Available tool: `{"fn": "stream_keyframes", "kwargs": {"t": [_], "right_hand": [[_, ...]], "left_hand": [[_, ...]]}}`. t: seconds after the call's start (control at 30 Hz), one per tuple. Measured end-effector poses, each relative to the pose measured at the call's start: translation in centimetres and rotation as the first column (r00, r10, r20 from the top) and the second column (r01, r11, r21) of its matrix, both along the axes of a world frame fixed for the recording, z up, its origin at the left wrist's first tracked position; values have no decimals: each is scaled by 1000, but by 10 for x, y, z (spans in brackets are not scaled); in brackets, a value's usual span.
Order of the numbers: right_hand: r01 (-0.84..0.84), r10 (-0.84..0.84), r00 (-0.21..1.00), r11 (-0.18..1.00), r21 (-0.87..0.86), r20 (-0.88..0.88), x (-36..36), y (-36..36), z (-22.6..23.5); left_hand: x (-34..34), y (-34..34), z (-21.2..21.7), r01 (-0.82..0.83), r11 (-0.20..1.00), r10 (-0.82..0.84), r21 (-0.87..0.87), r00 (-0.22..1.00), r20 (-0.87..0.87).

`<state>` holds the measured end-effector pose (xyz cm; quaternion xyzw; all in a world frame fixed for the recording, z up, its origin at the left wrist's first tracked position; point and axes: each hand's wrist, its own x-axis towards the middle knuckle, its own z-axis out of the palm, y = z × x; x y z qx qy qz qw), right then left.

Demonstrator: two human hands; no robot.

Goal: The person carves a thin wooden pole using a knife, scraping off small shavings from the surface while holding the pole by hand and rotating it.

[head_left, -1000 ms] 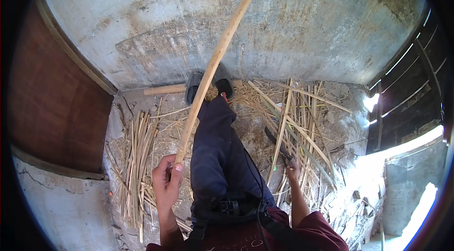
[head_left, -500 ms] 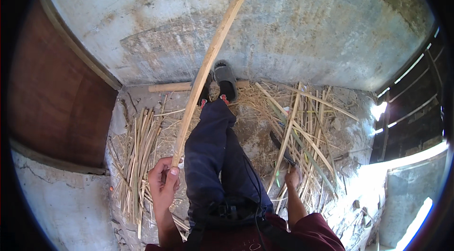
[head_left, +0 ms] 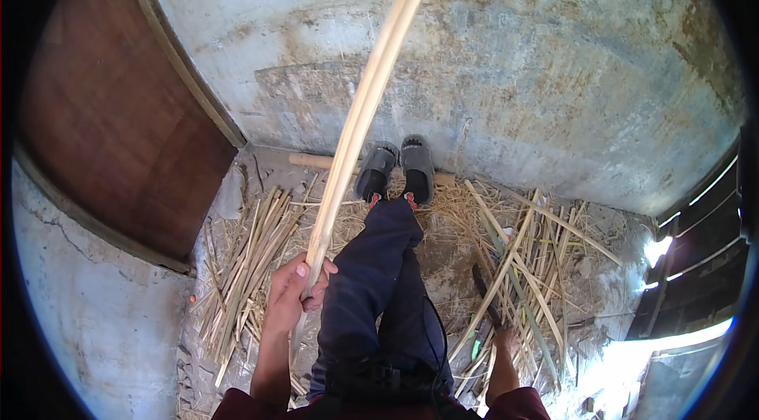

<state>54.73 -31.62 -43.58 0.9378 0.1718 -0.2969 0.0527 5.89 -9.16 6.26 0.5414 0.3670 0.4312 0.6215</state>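
The left hand (head_left: 294, 287) is closed around a long pale cane (head_left: 360, 111), gripping it near its lower end just beside the left thigh; the cane rises from the hand, slants up and to the right across the grey wall (head_left: 506, 64) and runs out of the picture at the top edge. The right hand (head_left: 503, 341) is low at the person's right side, on the handle end of a dark blade (head_left: 485, 293) lying on the ground, but whether its fingers are closed on it cannot be told. Between the hands, legs in dark blue trousers (head_left: 379, 278) stretch forward to grey slippers (head_left: 399, 171) resting against the foot of the wall. Split cane strips (head_left: 245, 262) lie scattered on the floor to the left, and more strips (head_left: 538, 262) are heaped on the right. A short wooden log (head_left: 312, 160) lies along the wall's base behind the slippers. A brown wooden panel (head_left: 111, 127) stands far left.
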Motion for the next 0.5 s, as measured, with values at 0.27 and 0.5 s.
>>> {"fn": "stream_keyframes", "kwargs": {"t": [0.27, 0.5], "right_hand": [[-75, 74, 997, 997, 24, 28, 3, -32, -26], [-110, 134, 990, 923, 369, -41, 28, -43, -21]], "left_hand": [[-2, 33, 14, -126, 951, 171, 284, 975, -140], [-28, 57, 42, -335, 813, 369, 477, 929, 24]]}}
